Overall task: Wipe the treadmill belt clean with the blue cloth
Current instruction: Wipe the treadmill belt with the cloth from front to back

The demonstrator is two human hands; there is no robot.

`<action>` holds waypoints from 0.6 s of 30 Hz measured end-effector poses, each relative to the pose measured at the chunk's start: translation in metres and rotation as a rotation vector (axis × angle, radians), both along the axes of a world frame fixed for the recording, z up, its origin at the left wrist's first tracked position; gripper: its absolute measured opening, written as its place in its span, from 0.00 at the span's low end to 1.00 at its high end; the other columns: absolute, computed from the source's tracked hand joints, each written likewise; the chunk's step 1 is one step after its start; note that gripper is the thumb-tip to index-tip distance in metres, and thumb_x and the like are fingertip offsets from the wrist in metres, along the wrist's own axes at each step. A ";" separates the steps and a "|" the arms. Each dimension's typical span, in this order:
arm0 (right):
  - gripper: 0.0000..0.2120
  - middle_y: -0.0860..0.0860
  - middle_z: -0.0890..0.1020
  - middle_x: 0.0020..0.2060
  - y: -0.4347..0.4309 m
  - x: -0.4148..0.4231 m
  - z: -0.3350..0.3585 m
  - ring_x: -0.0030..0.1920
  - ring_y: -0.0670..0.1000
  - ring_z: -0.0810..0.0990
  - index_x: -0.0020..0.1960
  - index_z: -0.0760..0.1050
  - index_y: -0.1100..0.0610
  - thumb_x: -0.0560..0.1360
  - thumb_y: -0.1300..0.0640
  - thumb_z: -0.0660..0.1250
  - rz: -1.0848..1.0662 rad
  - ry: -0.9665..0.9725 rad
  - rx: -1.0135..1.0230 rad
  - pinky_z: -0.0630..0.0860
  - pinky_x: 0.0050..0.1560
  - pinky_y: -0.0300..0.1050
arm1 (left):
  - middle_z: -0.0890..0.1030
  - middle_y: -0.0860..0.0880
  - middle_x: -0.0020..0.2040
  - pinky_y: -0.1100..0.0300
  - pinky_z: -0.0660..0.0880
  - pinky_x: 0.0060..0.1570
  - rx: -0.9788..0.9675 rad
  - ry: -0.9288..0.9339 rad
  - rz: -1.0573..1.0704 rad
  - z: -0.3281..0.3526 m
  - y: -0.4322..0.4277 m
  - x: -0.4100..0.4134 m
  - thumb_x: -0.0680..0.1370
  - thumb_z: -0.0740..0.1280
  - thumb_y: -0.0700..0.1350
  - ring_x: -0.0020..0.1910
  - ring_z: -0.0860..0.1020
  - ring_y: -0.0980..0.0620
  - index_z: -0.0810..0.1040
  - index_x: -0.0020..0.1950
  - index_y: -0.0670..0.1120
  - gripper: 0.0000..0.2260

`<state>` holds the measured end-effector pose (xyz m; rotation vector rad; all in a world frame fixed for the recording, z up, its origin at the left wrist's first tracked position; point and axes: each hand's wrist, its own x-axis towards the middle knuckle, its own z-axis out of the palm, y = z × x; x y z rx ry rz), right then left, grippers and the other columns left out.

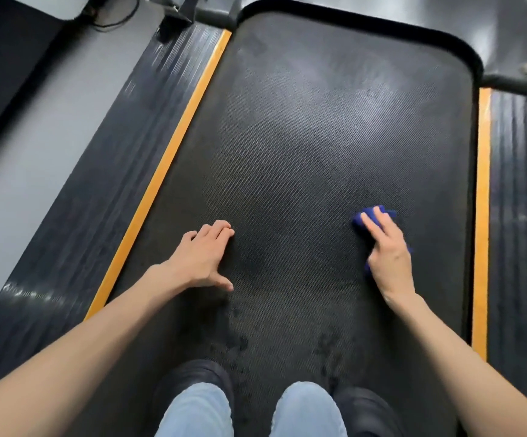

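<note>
Right hand (388,253) lies on the blue cloth (371,214), fingers fairly straight on top, pressing it onto the treadmill belt (319,137), right side, near the right orange strip (482,216). Cloth is bunched and pokes out past the fingertips. Left hand (200,257) rests on the belt left of centre, fingers together and relaxed, thumb out, holding nothing. Knees in light jeans (196,411) at bottom edge
</note>
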<state>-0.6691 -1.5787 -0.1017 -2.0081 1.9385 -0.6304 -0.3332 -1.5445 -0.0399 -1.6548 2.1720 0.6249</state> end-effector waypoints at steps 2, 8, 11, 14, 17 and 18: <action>0.28 0.59 0.72 0.66 0.003 0.023 0.002 0.67 0.60 0.69 0.62 0.75 0.61 0.65 0.71 0.53 -0.121 -0.082 0.016 0.58 0.71 0.43 | 0.58 0.49 0.70 0.50 0.62 0.67 -0.027 -0.014 -0.017 0.001 -0.005 -0.003 0.62 0.71 0.67 0.67 0.63 0.48 0.58 0.71 0.45 0.46; 0.30 0.54 0.69 0.69 0.052 0.066 -0.004 0.70 0.52 0.64 0.66 0.72 0.56 0.68 0.66 0.49 0.725 0.074 0.059 0.57 0.72 0.46 | 0.59 0.45 0.69 0.48 0.61 0.68 -0.062 -0.075 -0.028 -0.001 -0.010 -0.015 0.61 0.70 0.70 0.66 0.62 0.45 0.47 0.76 0.45 0.55; 0.24 0.60 0.72 0.66 0.003 0.029 0.011 0.68 0.55 0.66 0.63 0.74 0.61 0.71 0.69 0.51 0.539 0.031 0.017 0.53 0.72 0.37 | 0.57 0.42 0.69 0.48 0.58 0.70 -0.069 -0.109 -0.059 -0.003 -0.010 -0.020 0.62 0.68 0.71 0.67 0.61 0.43 0.45 0.77 0.45 0.55; 0.28 0.57 0.61 0.73 -0.034 0.018 0.016 0.73 0.56 0.57 0.71 0.65 0.57 0.72 0.72 0.56 0.013 -0.017 0.144 0.51 0.72 0.41 | 0.57 0.42 0.71 0.47 0.54 0.72 -0.099 -0.049 -0.037 -0.003 -0.011 -0.022 0.64 0.64 0.72 0.70 0.59 0.43 0.50 0.76 0.42 0.52; 0.27 0.60 0.63 0.71 -0.015 0.070 0.011 0.72 0.59 0.58 0.69 0.67 0.61 0.71 0.73 0.56 0.062 -0.112 0.153 0.50 0.72 0.40 | 0.52 0.42 0.75 0.46 0.48 0.73 -0.100 -0.025 -0.044 -0.003 -0.016 -0.032 0.65 0.62 0.72 0.75 0.52 0.44 0.55 0.73 0.38 0.51; 0.25 0.62 0.67 0.69 0.001 0.085 0.005 0.71 0.60 0.62 0.66 0.70 0.63 0.70 0.71 0.55 0.240 -0.132 0.113 0.50 0.72 0.39 | 0.51 0.42 0.76 0.47 0.48 0.73 -0.094 -0.031 -0.040 -0.003 -0.018 -0.035 0.64 0.62 0.73 0.75 0.51 0.45 0.55 0.73 0.37 0.51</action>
